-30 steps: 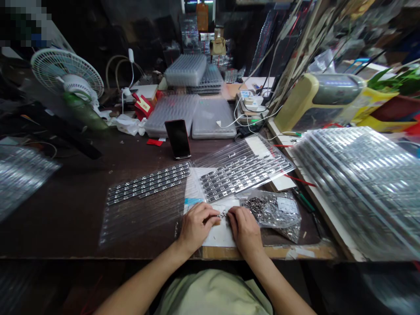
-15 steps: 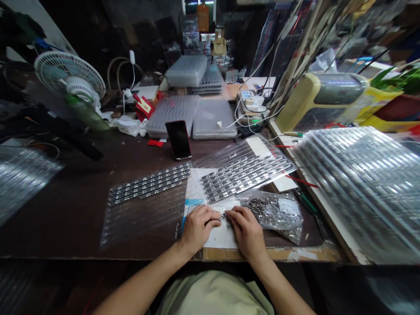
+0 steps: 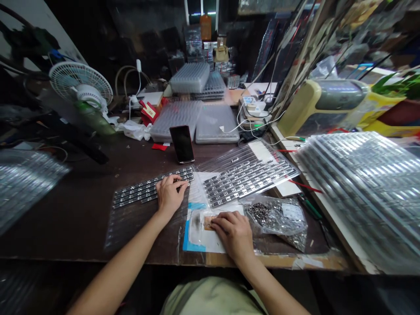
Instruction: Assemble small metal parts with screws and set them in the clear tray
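My left hand is over the right end of the left clear plastic tray, whose upper rows hold small dark metal parts. Its thumb and fingers come together in a pinch; anything between them is too small to make out. Low over the white and blue sheet, my right hand has its fingertips closed at the edge of a small orange-brown patch. What those fingertips hold is hidden. Beside this hand lies a clear bag of small metal parts.
A second filled tray lies beyond the sheet. A phone stands upright behind the left tray. Stacked clear trays rise on the right. A fan stands at the back left, and white cables cross the back.
My left hand has moved left and forward from the sheet to the left tray. The right hand has shifted slightly left and down, and the orange-brown patch now shows.
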`<action>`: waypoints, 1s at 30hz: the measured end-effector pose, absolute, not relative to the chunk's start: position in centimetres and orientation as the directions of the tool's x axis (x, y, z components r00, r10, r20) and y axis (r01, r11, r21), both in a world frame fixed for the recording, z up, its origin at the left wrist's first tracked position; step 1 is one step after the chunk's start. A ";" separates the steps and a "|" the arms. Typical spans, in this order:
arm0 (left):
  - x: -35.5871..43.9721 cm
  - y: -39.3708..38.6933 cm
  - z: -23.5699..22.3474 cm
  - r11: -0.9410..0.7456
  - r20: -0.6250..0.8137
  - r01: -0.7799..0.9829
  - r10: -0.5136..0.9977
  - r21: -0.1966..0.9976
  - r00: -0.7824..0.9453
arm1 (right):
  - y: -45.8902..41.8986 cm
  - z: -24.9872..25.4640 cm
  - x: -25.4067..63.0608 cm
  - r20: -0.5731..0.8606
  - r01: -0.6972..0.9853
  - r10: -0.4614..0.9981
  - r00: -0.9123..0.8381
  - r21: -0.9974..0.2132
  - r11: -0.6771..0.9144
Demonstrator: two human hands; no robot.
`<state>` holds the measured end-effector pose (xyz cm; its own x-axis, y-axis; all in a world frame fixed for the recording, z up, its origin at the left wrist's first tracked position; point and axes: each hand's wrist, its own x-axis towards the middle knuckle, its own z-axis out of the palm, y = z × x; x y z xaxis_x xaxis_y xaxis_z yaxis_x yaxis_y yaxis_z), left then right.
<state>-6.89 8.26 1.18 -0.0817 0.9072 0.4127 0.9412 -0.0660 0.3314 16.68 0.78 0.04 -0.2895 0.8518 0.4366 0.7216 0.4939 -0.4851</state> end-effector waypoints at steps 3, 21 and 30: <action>-7.2 7.6 1.5 -0.056 0.420 0.942 0.903 0.331 -0.094 | 0.8 -0.2 16.5 0.430 0.718 0.853 -0.294 -0.490 0.495; -3.4 7.0 4.1 -0.147 0.158 0.605 0.987 0.783 0.036 | 1.2 1.1 20.4 0.439 0.830 0.837 -0.325 -0.291 0.475; -1.9 0.2 1.7 -0.102 0.083 0.512 0.995 0.853 0.059 | 0.8 0.4 19.2 0.434 0.826 0.809 -0.397 -0.216 0.521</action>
<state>-1.95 0.25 1.74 0.0594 0.9948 0.0828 0.5121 -0.1016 0.8529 19.21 0.84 0.39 -0.3968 0.8089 0.4339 0.8260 0.5208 -0.2156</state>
